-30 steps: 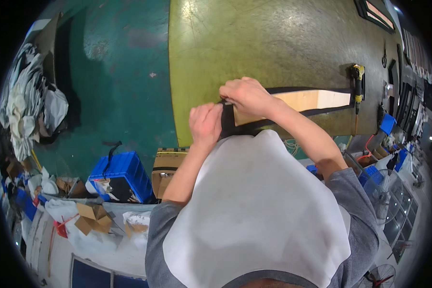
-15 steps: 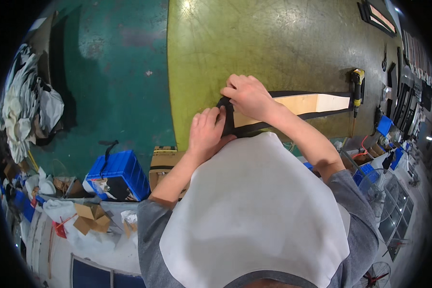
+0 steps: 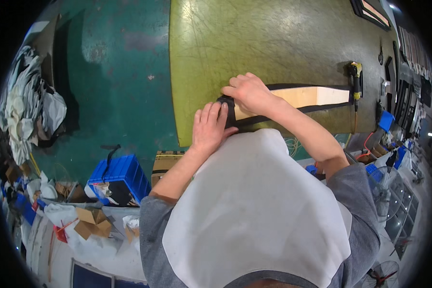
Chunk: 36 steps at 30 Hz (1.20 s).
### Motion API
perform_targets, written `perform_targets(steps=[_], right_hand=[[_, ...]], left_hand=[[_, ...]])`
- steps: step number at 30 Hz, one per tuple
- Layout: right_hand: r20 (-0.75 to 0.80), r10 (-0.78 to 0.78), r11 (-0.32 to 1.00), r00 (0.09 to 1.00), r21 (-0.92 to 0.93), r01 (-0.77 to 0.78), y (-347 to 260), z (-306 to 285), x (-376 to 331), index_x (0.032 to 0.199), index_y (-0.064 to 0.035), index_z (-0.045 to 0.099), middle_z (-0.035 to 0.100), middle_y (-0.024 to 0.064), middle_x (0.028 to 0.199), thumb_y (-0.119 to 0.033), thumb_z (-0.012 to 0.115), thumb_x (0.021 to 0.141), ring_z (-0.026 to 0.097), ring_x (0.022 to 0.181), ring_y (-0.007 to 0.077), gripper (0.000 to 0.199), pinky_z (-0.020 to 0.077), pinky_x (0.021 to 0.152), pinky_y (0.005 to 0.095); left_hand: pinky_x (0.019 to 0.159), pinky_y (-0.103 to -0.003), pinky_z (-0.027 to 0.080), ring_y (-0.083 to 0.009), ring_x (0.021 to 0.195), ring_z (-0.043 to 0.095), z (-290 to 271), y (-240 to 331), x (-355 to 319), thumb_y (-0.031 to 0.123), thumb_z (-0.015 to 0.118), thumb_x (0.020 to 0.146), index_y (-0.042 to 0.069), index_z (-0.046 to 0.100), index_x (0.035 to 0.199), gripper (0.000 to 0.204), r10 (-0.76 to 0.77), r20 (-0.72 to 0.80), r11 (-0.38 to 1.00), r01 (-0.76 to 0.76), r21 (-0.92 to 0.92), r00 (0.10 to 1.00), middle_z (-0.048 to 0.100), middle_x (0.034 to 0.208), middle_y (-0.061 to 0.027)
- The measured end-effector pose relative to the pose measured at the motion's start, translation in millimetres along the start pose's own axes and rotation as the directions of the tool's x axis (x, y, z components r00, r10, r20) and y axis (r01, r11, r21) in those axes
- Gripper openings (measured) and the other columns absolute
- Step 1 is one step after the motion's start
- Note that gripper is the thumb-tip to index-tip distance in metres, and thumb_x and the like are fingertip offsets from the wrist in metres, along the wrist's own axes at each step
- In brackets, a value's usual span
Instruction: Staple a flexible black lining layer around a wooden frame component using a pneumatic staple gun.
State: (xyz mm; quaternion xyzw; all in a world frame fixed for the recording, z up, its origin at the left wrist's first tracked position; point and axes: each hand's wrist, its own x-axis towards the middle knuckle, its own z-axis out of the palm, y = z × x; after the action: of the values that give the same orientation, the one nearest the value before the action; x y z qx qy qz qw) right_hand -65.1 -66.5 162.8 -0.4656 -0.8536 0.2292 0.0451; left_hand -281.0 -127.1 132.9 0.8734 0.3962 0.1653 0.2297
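Centre of the frame: both our hands meet at the left end of a long pale panel edged with black strip, lying on the olive-green table. Our left hand lies flat, fingers extended, pressing the strip's end where it turns the corner; our right hand is curled over that same end, fingers closed on the black strip. The panel looks stiff and light, probably board or foam; the strip appears soft and pliable, likely to spring or slip unless pinned down. We judge the best hold to be at the corner, thumb and fingertips pinching the strip against the panel's edge. At the panel's far end, right of centre, rests a yellow-and-black power tool. Lower left: a blue bin and cardboard boxes. Our white apron hides the near table edge.
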Motion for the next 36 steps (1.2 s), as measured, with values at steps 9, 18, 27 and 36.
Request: perform_targets(steps=[9, 18, 27, 36], right_hand=[[-0.281, 0.051, 0.998, 0.958, 0.049, -0.039, -31.0, 27.5, -41.6, 0.091, -0.0036, 0.065, 0.056, 0.0099, 0.087, -0.012, 0.065, 0.076, 0.058, 0.086, 0.0299, 0.017, 0.0459, 0.075, 0.0417], [-0.635, 0.202, 0.974, 0.745, 0.049, -0.223, 95.6, 4.2, -146.0, 0.091, -0.0077, 0.070, 0.063, 0.0085, 0.091, -0.007, 0.063, 0.082, 0.062, 0.097, 0.0285, 0.012, 0.0501, 0.086, 0.0438], [-0.309, 0.937, 0.146, 0.161, -0.072, -0.987, 318.9, -90.9, -333.9, 0.142, -0.0076, 0.042, 0.068, 0.0278, 0.113, -0.023, 0.071, 0.078, 0.066, 0.108, 0.0454, 0.072, 0.0525, 0.094, 0.0525], [-0.541, 0.756, 0.431, 0.367, -0.010, -0.903, 161.8, -180.7, -358.8, 0.114, -0.0048, 0.068, 0.075, 0.0176, 0.099, -0.026, 0.071, 0.089, 0.073, 0.093, 0.0344, 0.033, 0.0548, 0.080, 0.0416]], left_hand=[[0.112, -0.050, 0.039, -0.0348, 0.137, 0.049, 8.8, -9.3, 18.3, 0.041, 0.085, 0.069, -0.005, 0.057, 0.132, 0.084, 0.208, 0.018, 0.977, -0.206, -0.060, 0.978, 0.054, 0.143, -0.0198], [0.107, -0.051, 0.045, -0.0424, 0.132, 0.052, 3.4, -14.7, -5.3, 0.039, 0.076, 0.080, -0.010, 0.059, 0.125, 0.069, 0.265, 0.104, 0.924, -0.283, 0.257, 0.959, 0.057, 0.138, -0.0263], [0.103, -0.050, 0.048, -0.0430, 0.126, 0.057, -18.2, 0.5, 6.7, 0.034, 0.078, 0.080, 0.003, 0.064, 0.113, 0.048, 0.248, 0.156, 0.914, -0.284, 0.290, 0.956, 0.059, 0.133, -0.0274], [0.104, -0.050, 0.049, -0.0403, 0.129, 0.056, -9.4, -14.9, 9.8, 0.033, 0.079, 0.077, 0.002, 0.064, 0.116, 0.052, 0.318, 0.116, 0.924, -0.335, 0.185, 0.941, 0.058, 0.138, -0.0251]])
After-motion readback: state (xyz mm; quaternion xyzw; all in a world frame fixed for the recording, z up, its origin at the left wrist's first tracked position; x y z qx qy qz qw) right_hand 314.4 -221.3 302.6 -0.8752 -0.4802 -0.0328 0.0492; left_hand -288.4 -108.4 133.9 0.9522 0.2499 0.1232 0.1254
